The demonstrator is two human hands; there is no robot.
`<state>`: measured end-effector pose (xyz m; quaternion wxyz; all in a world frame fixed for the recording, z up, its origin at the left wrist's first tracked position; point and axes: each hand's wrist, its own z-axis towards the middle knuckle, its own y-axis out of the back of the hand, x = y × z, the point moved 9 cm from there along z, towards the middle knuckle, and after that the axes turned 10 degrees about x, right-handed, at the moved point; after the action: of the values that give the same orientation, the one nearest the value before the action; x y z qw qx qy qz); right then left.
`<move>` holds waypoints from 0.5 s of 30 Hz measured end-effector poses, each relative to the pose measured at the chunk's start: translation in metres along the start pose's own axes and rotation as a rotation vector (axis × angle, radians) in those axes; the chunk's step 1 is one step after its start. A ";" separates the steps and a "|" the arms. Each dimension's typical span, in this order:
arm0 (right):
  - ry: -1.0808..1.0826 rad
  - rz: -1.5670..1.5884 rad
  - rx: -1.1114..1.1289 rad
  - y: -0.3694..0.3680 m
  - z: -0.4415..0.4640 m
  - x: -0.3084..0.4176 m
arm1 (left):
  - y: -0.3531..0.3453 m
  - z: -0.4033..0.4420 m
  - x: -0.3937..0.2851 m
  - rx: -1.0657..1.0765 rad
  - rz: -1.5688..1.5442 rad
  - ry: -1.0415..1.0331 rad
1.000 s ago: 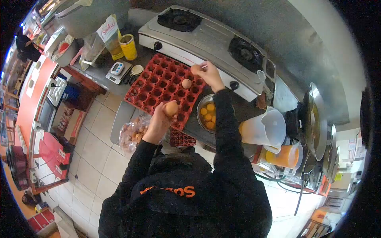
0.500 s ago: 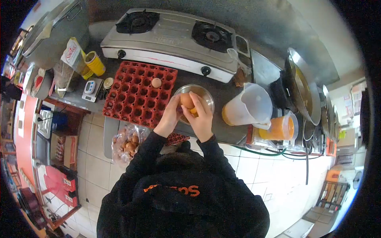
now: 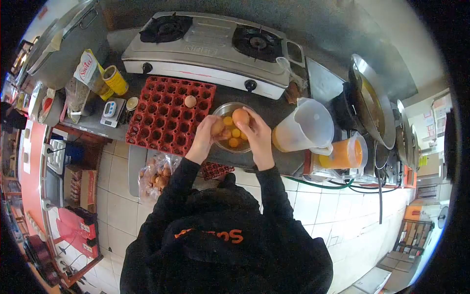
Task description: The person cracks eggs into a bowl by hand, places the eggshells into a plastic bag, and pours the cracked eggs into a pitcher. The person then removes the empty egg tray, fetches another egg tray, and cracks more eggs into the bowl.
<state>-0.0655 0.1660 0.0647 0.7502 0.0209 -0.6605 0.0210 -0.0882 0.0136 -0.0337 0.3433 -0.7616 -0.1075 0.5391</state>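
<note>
Above a metal bowl (image 3: 230, 105) on the counter, my two hands are apart. My left hand (image 3: 199, 143) has its fingers closed on a brown eggshell piece (image 3: 217, 128) at the bowl's left side. Over the bowl's upper right, my right hand (image 3: 262, 142) grips another brown eggshell piece (image 3: 241, 116), rounded side showing. Several egg yolks (image 3: 234, 142) lie in the bowl. Left of it is a red egg tray (image 3: 161, 132) with one whole-looking egg (image 3: 190, 101) in its upper right part.
A two-burner gas stove (image 3: 210, 49) stands behind the bowl. To the right are a translucent pitcher (image 3: 298, 130) and a jug of orange liquid (image 3: 342, 154). A plastic bag of eggshells (image 3: 157, 179) hangs below the counter edge. A small scale (image 3: 112, 110) and yellow can (image 3: 115, 81) sit left.
My hands, close together around one cracked egg before, have moved apart with a shell piece in each. The yolk between them is gone from there, and yolks now show in the bowl.
</note>
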 end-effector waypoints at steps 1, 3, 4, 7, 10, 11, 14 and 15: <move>-0.040 0.026 0.039 0.003 0.003 -0.009 | 0.004 0.001 -0.002 -0.026 0.027 0.010; -0.121 0.081 0.122 0.004 0.007 -0.021 | 0.006 0.006 -0.009 0.038 0.151 -0.025; -0.199 0.183 0.131 0.007 0.007 -0.029 | 0.006 0.008 -0.010 0.067 0.213 -0.040; -0.334 0.372 0.139 0.009 0.006 -0.039 | -0.020 0.009 -0.043 0.197 0.506 -0.324; -0.313 0.339 0.143 0.013 0.009 -0.043 | -0.049 0.006 -0.051 0.272 0.700 -0.217; -0.329 0.335 0.162 0.013 0.010 -0.045 | -0.051 0.006 -0.055 0.252 0.776 -0.214; -0.284 0.251 0.227 0.014 0.014 -0.043 | -0.055 0.006 -0.063 0.206 0.949 -0.241; -0.255 0.212 0.249 0.013 0.015 -0.040 | -0.057 0.006 -0.066 0.200 0.970 -0.270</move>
<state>-0.0856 0.1779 0.0271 0.6459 0.0464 -0.7409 0.1783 -0.1075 0.0228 0.0507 0.1081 -0.6107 0.2668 0.7377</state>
